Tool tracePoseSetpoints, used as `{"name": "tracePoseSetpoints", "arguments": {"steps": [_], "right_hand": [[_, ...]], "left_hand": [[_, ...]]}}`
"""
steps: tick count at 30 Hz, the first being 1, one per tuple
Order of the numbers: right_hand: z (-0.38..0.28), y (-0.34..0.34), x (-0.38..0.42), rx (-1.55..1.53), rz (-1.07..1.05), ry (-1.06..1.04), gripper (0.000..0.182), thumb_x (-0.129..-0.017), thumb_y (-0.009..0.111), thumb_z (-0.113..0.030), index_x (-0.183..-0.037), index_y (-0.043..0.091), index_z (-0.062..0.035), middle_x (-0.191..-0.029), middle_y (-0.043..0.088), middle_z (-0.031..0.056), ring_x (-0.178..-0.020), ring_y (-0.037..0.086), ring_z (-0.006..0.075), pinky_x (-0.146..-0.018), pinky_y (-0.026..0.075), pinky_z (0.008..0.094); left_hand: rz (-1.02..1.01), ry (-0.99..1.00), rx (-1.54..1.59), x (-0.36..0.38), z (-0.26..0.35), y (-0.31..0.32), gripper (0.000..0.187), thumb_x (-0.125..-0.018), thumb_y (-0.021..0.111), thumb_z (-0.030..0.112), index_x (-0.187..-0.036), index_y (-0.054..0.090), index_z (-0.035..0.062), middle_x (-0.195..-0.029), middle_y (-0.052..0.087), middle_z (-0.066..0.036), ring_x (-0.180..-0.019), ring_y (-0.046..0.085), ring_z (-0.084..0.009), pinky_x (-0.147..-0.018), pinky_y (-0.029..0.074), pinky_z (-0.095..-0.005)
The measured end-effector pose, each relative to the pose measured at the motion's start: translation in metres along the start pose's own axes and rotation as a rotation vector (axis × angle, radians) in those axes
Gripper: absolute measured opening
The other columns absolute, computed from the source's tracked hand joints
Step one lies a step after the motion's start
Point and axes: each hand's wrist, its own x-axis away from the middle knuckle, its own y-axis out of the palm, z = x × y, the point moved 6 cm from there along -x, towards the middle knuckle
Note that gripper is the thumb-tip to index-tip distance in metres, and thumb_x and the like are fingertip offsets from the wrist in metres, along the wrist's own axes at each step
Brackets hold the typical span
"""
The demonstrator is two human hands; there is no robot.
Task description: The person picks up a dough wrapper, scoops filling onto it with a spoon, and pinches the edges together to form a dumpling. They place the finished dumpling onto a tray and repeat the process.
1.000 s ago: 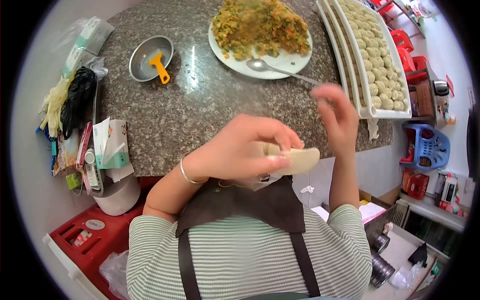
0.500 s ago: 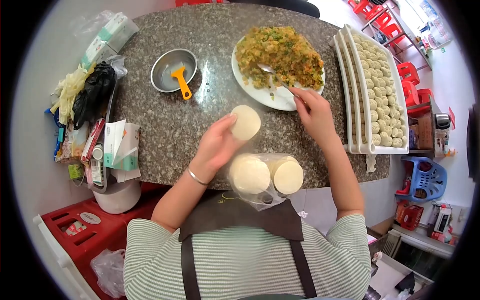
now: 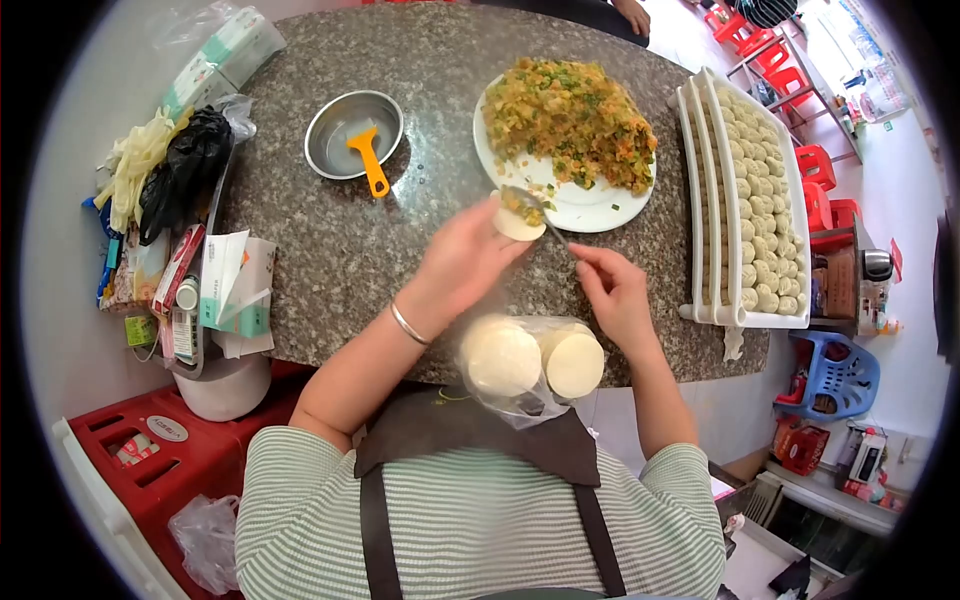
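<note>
Right hand (image 3: 614,290) over counter (image 3: 300,260), stools (image 3: 816,166) beyond

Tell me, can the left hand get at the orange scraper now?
Probably yes: bare counter lies between the left hand and the orange scraper, whose handle overhangs the bowl. But that hand holds a dough round, which may need setting down.

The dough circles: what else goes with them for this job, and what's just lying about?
In the job:
dough circle in the left hand
spoon in the right hand
filling on the plate
stacked dough circles
probably the buns in trays

Seemingly lying about:
bowl with orange tool
black bag
</note>
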Motion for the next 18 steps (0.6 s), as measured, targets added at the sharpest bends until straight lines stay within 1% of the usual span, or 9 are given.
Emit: {"name": "tracePoseSetpoints", "arguments": {"steps": [3,5,6,7,9,11,14,16,18], "right_hand": [[-0.005,-0.003,0.006,0.091,-0.046,-0.073,0.023,-0.092,0.059,-0.003,-0.113,0.067,-0.001,-0.085,0.061,-0.0017,-0.063,0.045,0.0033,-0.055,0.037,0.0202],[0.005,-0.013,0.006,-0.08,0.059,0.003,0.024,-0.091,0.06,-0.003,-0.114,0.067,-0.0014,-0.083,0.061,0.0003,-0.065,0.047,0.0037,-0.056,0.038,0.0201],[0.012,-0.02,0.003,-0.083,0.105,0.104,0.025,-0.092,0.059,-0.003,-0.115,0.067,-0.0017,-0.084,0.063,0.0017,-0.067,0.05,0.004,-0.059,0.041,0.0195],[0.014,-0.019,0.004,-0.083,0.105,0.102,0.025,-0.092,0.059,-0.003,-0.115,0.067,-0.0017,-0.084,0.063,0.0017,-0.067,0.05,0.004,-0.059,0.041,0.0195],[0.01,-0.015,0.003,0.04,0.114,-0.025,0.024,-0.094,0.057,-0.004,-0.115,0.067,-0.0012,-0.085,0.064,0.0018,-0.07,0.053,0.0038,-0.062,0.043,0.0194],[0.004,-0.003,0.013,0.02,0.014,0.026,0.024,-0.093,0.058,-0.004,-0.115,0.066,-0.0011,-0.088,0.066,0.0045,-0.072,0.056,0.0065,-0.064,0.046,0.0228],[0.001,-0.002,0.008,-0.048,0.003,0.036,0.025,-0.092,0.058,-0.003,-0.116,0.066,-0.0017,-0.089,0.066,0.0054,-0.072,0.057,0.0077,-0.065,0.047,0.0238],[0.002,-0.012,-0.006,0.038,0.073,-0.012,0.025,-0.093,0.057,-0.003,-0.116,0.066,-0.0019,-0.089,0.065,0.0054,-0.073,0.057,0.0072,-0.065,0.047,0.0232],[0.001,-0.012,0.001,0.066,0.021,0.003,0.025,-0.093,0.057,-0.003,-0.116,0.066,-0.002,-0.088,0.064,0.0052,-0.073,0.057,0.0073,-0.065,0.047,0.0231]], "left_hand": [[0.035,0.014,-0.094,0.002,0.001,0.003,0.045,-0.101,0.042,0.022,-0.137,0.038,-0.0043,-0.14,0.046,-0.02,-0.13,0.045,-0.0314,-0.11,0.04,-0.0455],[0.071,0.0,-0.122,0.003,-0.001,0.0,0.044,-0.101,0.043,0.023,-0.138,0.039,-0.0022,-0.14,0.047,-0.017,-0.13,0.046,-0.0296,-0.11,0.039,-0.0449],[0.107,-0.009,-0.147,0.005,-0.002,-0.002,0.044,-0.102,0.043,0.024,-0.138,0.04,0.0,-0.14,0.047,-0.015,-0.13,0.047,-0.0278,-0.11,0.039,-0.0443],[0.106,-0.008,-0.148,0.007,-0.005,-0.001,0.044,-0.102,0.043,0.024,-0.138,0.04,0.0,-0.14,0.047,-0.015,-0.13,0.047,-0.0278,-0.11,0.039,-0.0443],[0.112,0.0,-0.16,0.01,-0.008,0.003,0.042,-0.101,0.044,0.024,-0.138,0.042,0.0034,-0.14,0.049,-0.011,-0.129,0.047,-0.0246,-0.111,0.037,-0.0432],[0.096,0.011,-0.153,0.011,-0.009,0.002,0.041,-0.101,0.044,0.023,-0.138,0.042,0.0047,-0.14,0.049,-0.01,-0.129,0.047,-0.0241,-0.111,0.036,-0.0433],[0.081,0.025,-0.15,0.011,-0.009,0.003,0.041,-0.101,0.043,0.023,-0.139,0.042,0.0058,-0.141,0.048,-0.008,-0.13,0.046,-0.0237,-0.111,0.035,-0.0441],[0.078,0.029,-0.155,0.01,-0.011,0.003,0.041,-0.102,0.043,0.023,-0.139,0.041,0.0055,-0.142,0.048,-0.009,-0.13,0.046,-0.0239,-0.111,0.034,-0.0448],[0.067,0.043,-0.16,0.009,-0.011,0.002,0.042,-0.102,0.043,0.024,-0.139,0.041,0.0056,-0.142,0.047,-0.009,-0.131,0.046,-0.0237,-0.111,0.034,-0.0448]]}}
